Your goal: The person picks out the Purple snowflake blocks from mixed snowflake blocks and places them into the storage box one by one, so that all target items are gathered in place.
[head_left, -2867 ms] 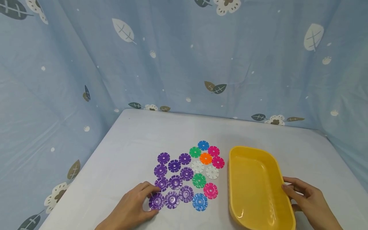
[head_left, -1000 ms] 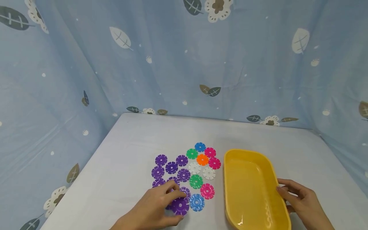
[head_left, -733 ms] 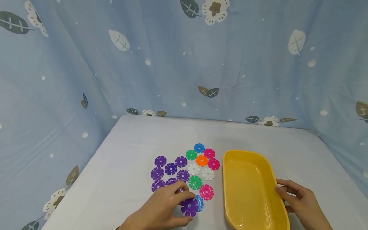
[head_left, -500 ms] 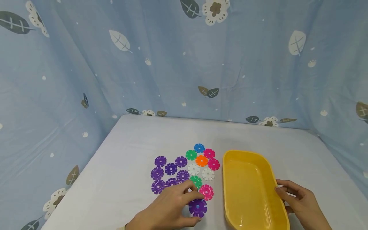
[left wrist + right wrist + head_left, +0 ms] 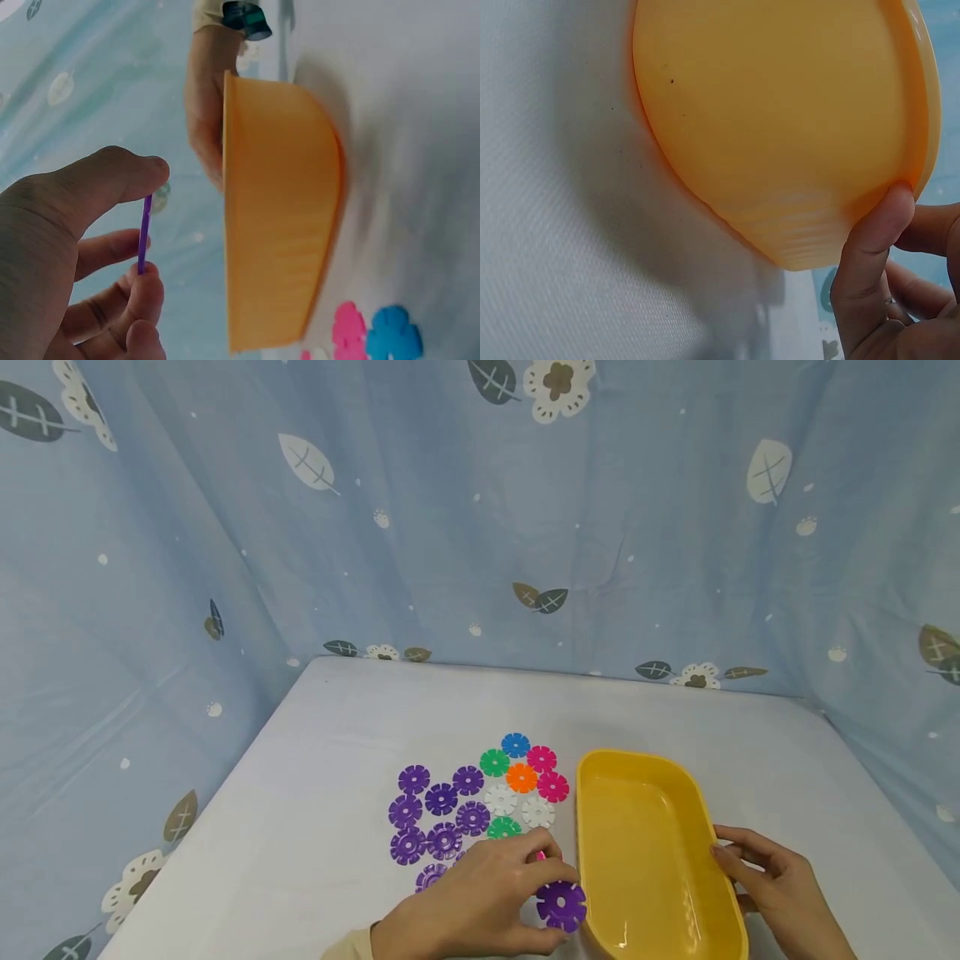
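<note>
In the head view my left hand (image 5: 483, 897) pinches a purple notched plastic disc (image 5: 573, 910) between thumb and fingers, just off the left rim of a yellow tray (image 5: 637, 843). Seen edge-on in the left wrist view, the purple disc (image 5: 144, 234) spans thumb to fingertips, above the table. My right hand (image 5: 780, 881) grips the tray's right side; the right wrist view has the thumb (image 5: 881, 225) against the tray wall near the rim. The tray's inside is bare. Several more purple discs (image 5: 444, 841) lie flat left of the tray, some partly covered by my left hand.
Between the purple discs and the tray lie loose discs: green (image 5: 495, 762), orange (image 5: 521, 778), white (image 5: 537, 812), pink (image 5: 552, 787) and blue (image 5: 515, 745). A white cloth covers the table (image 5: 360, 718). A blue patterned curtain (image 5: 427, 510) hangs behind it.
My left hand took the nearest-left purple disc and has carried it right, across the other discs, to the tray's left rim. My right hand keeps its grip on the tray.
</note>
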A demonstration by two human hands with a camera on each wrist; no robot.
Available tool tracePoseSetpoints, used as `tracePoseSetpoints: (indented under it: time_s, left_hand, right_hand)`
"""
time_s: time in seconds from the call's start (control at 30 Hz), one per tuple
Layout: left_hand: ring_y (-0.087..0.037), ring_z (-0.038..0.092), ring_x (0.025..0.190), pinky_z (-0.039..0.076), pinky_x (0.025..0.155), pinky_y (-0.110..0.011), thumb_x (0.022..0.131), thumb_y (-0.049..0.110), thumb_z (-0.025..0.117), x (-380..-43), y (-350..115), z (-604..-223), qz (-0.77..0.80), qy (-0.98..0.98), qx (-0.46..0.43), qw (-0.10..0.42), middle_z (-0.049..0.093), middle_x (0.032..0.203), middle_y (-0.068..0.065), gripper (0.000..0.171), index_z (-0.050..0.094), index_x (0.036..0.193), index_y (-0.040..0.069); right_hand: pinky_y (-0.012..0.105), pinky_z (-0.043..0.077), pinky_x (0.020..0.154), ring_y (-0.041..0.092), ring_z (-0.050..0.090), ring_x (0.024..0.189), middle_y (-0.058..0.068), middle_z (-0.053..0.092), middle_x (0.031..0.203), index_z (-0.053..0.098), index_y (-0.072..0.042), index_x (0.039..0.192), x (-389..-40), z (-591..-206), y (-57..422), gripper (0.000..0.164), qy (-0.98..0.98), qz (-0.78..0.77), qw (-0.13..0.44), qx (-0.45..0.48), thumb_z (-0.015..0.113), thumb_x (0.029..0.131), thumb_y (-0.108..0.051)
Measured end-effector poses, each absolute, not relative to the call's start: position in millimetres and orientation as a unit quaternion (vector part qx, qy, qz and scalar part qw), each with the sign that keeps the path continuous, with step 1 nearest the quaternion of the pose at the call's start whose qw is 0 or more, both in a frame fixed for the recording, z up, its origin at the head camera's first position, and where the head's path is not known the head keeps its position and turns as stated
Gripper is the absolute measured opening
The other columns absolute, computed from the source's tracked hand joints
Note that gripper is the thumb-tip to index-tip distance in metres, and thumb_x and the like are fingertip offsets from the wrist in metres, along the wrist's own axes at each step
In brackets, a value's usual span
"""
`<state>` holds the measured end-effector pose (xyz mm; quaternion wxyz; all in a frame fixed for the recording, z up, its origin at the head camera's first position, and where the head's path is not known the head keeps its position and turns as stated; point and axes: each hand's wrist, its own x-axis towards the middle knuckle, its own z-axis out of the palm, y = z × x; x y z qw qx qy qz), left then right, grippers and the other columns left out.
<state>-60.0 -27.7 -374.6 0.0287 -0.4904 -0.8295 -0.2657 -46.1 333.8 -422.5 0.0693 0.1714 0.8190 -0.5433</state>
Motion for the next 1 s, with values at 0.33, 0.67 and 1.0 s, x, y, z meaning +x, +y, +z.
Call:
tracePoseSetpoints:
  time_s: [0.33,0.67,1.0]
  left_hand:
    - [0.008,0.043,0.088,0.034,0.076,0.0,0.083,0.043,0.078,-62.6,5.9,-369.4,-0.234,-0.815,-0.526,0.066,0.053,0.105,0.012,0.043,0.07,0.12,0.02]
    - [0.01,0.039,0.083,0.033,0.071,0.0,0.086,0.046,0.075,-64.2,28.6,-365.6,-0.201,-0.818,-0.537,0.048,0.05,0.104,0.013,0.044,0.069,0.123,0.025]
    - [0.009,0.041,0.081,0.032,0.067,-0.001,0.087,0.049,0.074,-76.1,51.3,-357.1,-0.163,-0.826,-0.538,0.034,0.052,0.104,0.013,0.043,0.068,0.124,0.028]
  right_hand:
    - [0.041,0.059,0.067,0.023,0.068,0.08,0.008,0.063,0.097,0.049,0.003,0.141,-45.0,-424.3,333.1,0.068,0.813,-0.554,0.06,0.17,0.067,0.095,-0.043]
    - [0.038,0.059,0.07,0.021,0.068,0.083,0.008,0.063,0.1,0.047,0.002,0.144,-45.8,-425.2,330.4,0.072,0.811,-0.552,0.071,0.183,0.067,0.094,-0.046]
    - [0.038,0.059,0.069,0.02,0.069,0.082,0.009,0.064,0.098,0.047,0.002,0.143,-45.9,-425.8,331.0,0.069,0.817,-0.548,0.056,0.168,0.065,0.096,-0.045]
